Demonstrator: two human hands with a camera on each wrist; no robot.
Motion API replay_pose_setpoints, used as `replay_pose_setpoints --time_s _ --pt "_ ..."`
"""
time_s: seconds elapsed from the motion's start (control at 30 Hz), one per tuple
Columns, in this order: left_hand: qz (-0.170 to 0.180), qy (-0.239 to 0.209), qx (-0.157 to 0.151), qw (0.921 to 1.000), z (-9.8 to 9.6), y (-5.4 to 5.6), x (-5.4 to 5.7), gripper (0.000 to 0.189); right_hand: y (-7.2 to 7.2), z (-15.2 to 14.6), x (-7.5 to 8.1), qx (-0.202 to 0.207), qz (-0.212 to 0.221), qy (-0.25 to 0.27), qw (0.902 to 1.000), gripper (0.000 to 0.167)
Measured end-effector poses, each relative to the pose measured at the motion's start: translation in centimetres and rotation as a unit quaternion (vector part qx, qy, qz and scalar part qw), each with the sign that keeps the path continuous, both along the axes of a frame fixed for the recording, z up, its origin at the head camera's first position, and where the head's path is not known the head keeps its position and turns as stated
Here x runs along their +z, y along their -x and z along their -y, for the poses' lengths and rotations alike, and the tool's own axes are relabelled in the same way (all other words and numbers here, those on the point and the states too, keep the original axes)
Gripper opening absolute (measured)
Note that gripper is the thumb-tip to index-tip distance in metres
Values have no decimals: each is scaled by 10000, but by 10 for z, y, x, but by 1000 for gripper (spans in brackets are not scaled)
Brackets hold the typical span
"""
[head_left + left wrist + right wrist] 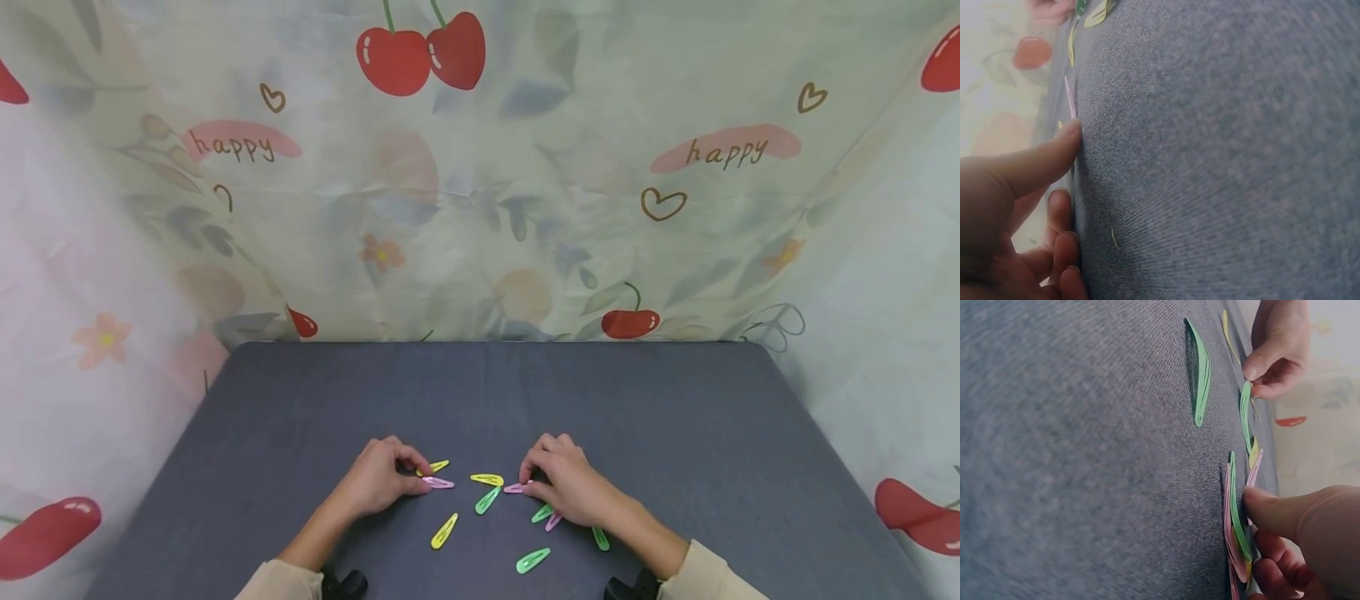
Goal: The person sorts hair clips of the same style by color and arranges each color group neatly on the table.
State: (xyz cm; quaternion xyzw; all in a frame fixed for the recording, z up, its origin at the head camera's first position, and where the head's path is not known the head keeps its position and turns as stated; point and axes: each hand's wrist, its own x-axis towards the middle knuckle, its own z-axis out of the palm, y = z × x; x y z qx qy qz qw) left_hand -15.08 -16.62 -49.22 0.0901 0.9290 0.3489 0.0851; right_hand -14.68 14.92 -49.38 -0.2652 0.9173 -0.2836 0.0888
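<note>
Two hands work low over the cloth among small snap hair clips. My left hand (382,477) has thumb and fingertips at one end of a pink hair clip (441,482), pinching it at the tabletop. Just behind that clip a yellow hair clip (439,466) lies partly under the fingers. Across from it, my right hand (566,482) pinches another pink hair clip (515,488), whose tip points left. In the right wrist view the thumb presses against this pink clip (1255,467), with a green hair clip (1238,506) close beside it.
Between the hands lie a yellow clip (487,480) and a green clip (487,500). Nearer are another yellow clip (444,532) and a green clip (533,561). More clips sit under the right wrist. A dark grey cloth (300,400) covers the table; a printed curtain (465,233) hangs behind.
</note>
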Motion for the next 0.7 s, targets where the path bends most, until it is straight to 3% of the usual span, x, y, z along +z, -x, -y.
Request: replay_pose_setpoints --time_s 0.27,0.43,0.53,0.7 --pt "144 -59 152 9998 -2 0 1 19 3 0 5 261 -126 -66 9996 14" --pt "165 -57 148 9997 -3 1 1 19 5 -2 6 581 -173 83 9981 7" --pt "169 -60 136 9997 -3 0 1 19 7 -4 5 769 -253 239 9964 15" --pt "256 -9 182 9995 -3 0 1 20 10 -6 6 598 -106 570 9965 13"
